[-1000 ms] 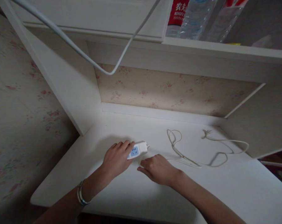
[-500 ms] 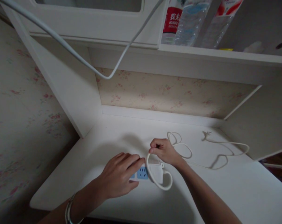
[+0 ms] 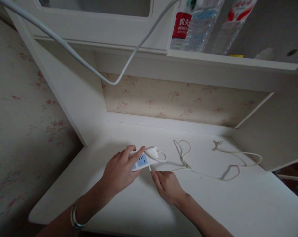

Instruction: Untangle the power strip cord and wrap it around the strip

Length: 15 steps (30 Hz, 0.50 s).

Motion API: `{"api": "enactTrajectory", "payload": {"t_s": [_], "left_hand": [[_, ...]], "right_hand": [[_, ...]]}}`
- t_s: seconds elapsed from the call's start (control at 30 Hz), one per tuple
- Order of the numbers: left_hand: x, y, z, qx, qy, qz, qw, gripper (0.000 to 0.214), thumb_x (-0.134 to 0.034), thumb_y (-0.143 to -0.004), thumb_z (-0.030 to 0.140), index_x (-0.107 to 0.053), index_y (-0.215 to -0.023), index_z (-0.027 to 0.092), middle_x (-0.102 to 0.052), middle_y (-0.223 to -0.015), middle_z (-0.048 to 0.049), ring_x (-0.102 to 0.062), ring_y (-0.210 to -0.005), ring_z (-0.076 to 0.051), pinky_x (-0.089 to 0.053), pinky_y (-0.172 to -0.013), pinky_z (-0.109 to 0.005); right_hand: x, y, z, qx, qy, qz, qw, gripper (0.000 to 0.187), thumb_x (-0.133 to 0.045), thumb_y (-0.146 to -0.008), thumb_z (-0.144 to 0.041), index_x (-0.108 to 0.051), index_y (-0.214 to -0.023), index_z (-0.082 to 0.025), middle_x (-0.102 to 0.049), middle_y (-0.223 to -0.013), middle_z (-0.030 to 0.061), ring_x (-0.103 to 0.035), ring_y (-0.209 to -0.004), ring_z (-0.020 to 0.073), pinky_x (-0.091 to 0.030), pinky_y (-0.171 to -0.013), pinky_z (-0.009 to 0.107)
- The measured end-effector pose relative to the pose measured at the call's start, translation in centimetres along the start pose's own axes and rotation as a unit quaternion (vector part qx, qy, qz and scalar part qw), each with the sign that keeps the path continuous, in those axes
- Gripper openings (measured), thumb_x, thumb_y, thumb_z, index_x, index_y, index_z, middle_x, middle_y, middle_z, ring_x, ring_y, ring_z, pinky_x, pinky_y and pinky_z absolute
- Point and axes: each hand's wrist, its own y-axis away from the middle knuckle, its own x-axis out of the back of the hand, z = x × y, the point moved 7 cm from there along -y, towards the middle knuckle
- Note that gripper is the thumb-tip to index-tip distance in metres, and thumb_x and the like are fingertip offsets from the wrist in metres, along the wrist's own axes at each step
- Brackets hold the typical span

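A small white power strip (image 3: 142,160) with a blue socket face lies on the white desk (image 3: 237,204). My left hand (image 3: 120,171) rests on its left part, fingers spread over it and pressing it down. My right hand (image 3: 167,186) lies just right of the strip, fingertips pinching the thin white cord (image 3: 200,172) close to the strip. A white plug (image 3: 152,153) sits at the strip's far end with a short loop of cord. The cord runs right in loose curls to a free plug end (image 3: 216,144).
A thick white cable (image 3: 89,62) hangs across the upper left. Water bottles (image 3: 200,26) stand on the shelf above. A white side panel (image 3: 72,98) walls the desk's left side, and flowered wallpaper (image 3: 183,102) backs the alcove.
The power strip moved back from the near position to farther on the desk under my left hand. My right hand dropped the raised cord loop and now pinches the cord low beside the strip.
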Motion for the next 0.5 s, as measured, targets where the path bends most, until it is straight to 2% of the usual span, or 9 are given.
{"api": "enactTrajectory", "payload": {"t_s": [0.13, 0.23, 0.37, 0.43, 0.5], "left_hand": [[-1.4, -0.5, 0.4, 0.023, -0.044, -0.033, 0.998, 0.068, -0.062, -0.076, 0.021, -0.039, -0.139, 0.030, -0.053, -0.123, -0.0067, -0.062, -0.088, -0.020, -0.050, -0.078, -0.034], [-2.2, -0.5, 1.7, 0.010, -0.050, -0.057, 0.997, 0.067, -0.062, -0.076, 0.019, -0.039, -0.138, 0.030, -0.056, -0.119, -0.0070, -0.061, -0.087, -0.022, -0.049, -0.077, -0.035], [-3.0, 0.1, 3.5, -0.033, -0.024, -0.099, 0.994, 0.067, -0.062, -0.075, 0.015, -0.039, -0.136, 0.029, -0.061, -0.111, -0.0058, -0.061, -0.089, -0.023, -0.047, -0.079, -0.036], [-3.3, 0.6, 4.1, -0.064, 0.001, -0.128, 0.990, 0.066, -0.062, -0.075, 0.015, -0.040, -0.135, 0.028, -0.062, -0.112, -0.0053, -0.061, -0.093, -0.023, -0.046, -0.082, -0.037], [-3.5, 1.2, 4.4, -0.091, 0.032, -0.160, 0.982, 0.066, -0.062, -0.074, 0.015, -0.041, -0.134, 0.027, -0.063, -0.113, -0.0050, -0.061, -0.094, -0.023, -0.046, -0.083, -0.037]], "right_hand": [[1.7, 1.2, -2.6, 0.093, 0.098, 0.040, 0.990, 0.022, -0.039, -0.096, -0.022, -0.055, -0.082, -0.016, -0.060, -0.062, 0.0011, -0.052, -0.051, 0.0114, -0.027, -0.054, 0.027], [3.0, 1.1, -3.4, 0.152, 0.148, 0.049, 0.976, 0.020, -0.042, -0.095, -0.017, -0.054, -0.079, -0.017, -0.059, -0.061, 0.0009, -0.050, -0.051, 0.0118, -0.025, -0.052, 0.028], [4.4, 0.3, -3.1, 0.228, 0.150, 0.000, 0.962, 0.027, -0.046, -0.096, -0.029, -0.057, -0.074, -0.017, -0.060, -0.062, 0.0011, -0.053, -0.053, 0.0127, -0.027, -0.052, 0.028], [5.2, -0.5, -2.2, 0.232, 0.108, -0.040, 0.966, 0.026, -0.051, -0.093, -0.037, -0.060, -0.078, -0.018, -0.062, -0.065, 0.0010, -0.055, -0.055, 0.0123, -0.029, -0.052, 0.027], [6.0, -1.3, -1.3, 0.212, 0.048, -0.076, 0.973, 0.019, -0.057, -0.090, -0.036, -0.063, -0.083, -0.019, -0.064, -0.070, 0.0004, -0.057, -0.058, 0.0112, -0.031, -0.053, 0.025]]}}
